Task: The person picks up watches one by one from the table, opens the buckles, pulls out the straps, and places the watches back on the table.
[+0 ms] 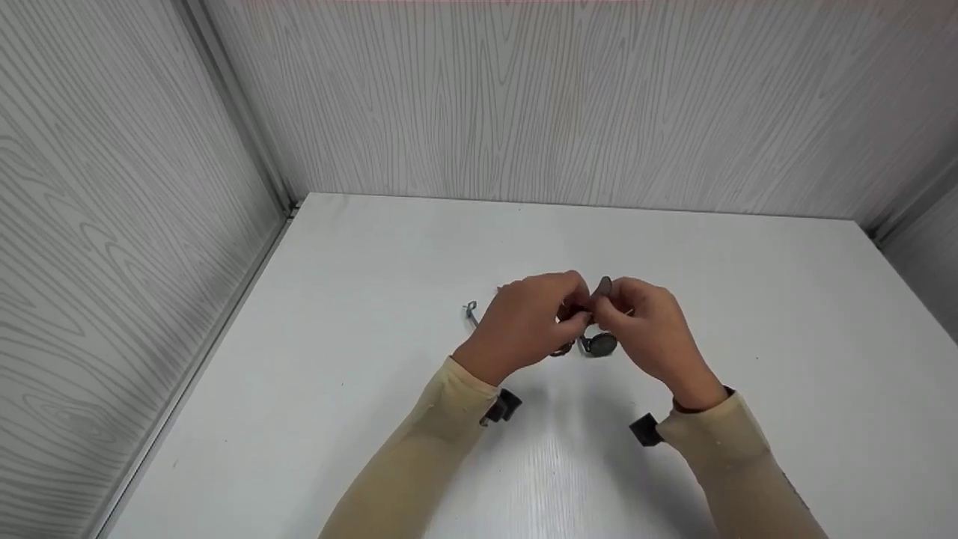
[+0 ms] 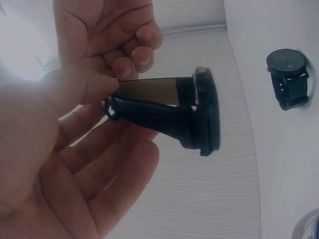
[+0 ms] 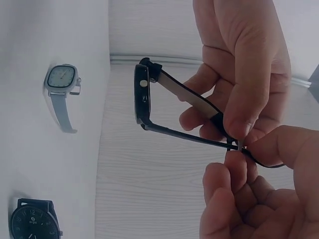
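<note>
Between both hands is a black wristwatch, its dial turned edge-on and its two strap halves meeting at the buckle. My left hand pinches the strap by the metal buckle, thumb against fingers. From the other side my right hand pinches the strap's free end, which passes through the buckle. The fingertips of both hands nearly touch there. In the head view the hands hide most of this watch; a dark strap piece sticks up between them.
On the white table lies another black watch, just below the hands. A square watch with a blue-grey strap lies to the left. Part of a pale-strapped watch shows at the left wrist view's corner. Wood-grain walls enclose the table.
</note>
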Demonstrator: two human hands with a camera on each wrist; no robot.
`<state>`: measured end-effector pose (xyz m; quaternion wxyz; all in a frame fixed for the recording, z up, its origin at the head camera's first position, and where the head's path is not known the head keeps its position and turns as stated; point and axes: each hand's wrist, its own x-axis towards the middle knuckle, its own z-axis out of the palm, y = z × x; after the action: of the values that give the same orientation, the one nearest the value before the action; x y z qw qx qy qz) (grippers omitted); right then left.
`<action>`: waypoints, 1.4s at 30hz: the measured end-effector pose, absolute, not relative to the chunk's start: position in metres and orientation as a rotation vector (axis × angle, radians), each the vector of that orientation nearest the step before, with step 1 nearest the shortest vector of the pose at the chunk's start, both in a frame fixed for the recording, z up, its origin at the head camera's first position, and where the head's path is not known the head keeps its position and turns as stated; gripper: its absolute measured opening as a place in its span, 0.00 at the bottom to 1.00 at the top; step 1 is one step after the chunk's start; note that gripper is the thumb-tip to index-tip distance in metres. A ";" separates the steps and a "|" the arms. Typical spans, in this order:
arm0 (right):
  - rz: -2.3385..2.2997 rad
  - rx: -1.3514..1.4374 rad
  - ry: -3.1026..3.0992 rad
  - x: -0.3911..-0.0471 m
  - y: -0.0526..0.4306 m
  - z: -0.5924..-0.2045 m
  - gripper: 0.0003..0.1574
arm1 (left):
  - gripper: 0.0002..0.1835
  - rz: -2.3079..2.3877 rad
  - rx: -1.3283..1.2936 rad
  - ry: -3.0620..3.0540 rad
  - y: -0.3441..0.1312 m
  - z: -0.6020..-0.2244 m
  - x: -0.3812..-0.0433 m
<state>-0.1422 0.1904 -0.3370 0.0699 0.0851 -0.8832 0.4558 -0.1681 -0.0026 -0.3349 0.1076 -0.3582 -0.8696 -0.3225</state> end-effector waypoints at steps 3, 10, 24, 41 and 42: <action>1.357 0.270 -2.662 -0.144 0.189 -0.337 0.10 | 0.02 -0.975 -1.015 -2.592 -0.002 -0.334 -0.168; 1.364 0.472 -2.630 -0.143 0.189 -0.338 0.05 | 0.02 -1.289 -0.982 -2.703 -0.008 -0.331 -0.168; 1.549 0.739 -2.461 -0.146 0.191 -0.341 0.08 | 0.02 -1.653 -1.074 -2.659 -0.018 -0.328 -0.175; 1.596 0.628 -2.398 -0.146 0.192 -0.341 0.07 | 0.08 -1.354 -1.150 -2.460 -0.014 -0.330 -0.176; 1.564 0.635 -2.398 -0.146 0.192 -0.341 0.07 | 0.09 -1.311 -1.153 -2.464 -0.015 -0.329 -0.176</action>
<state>-0.1459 0.1916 -0.3407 0.1043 0.2155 -0.8133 0.5304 -0.1763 -0.0146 -0.3294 0.0609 -0.3811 -0.8144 -0.4333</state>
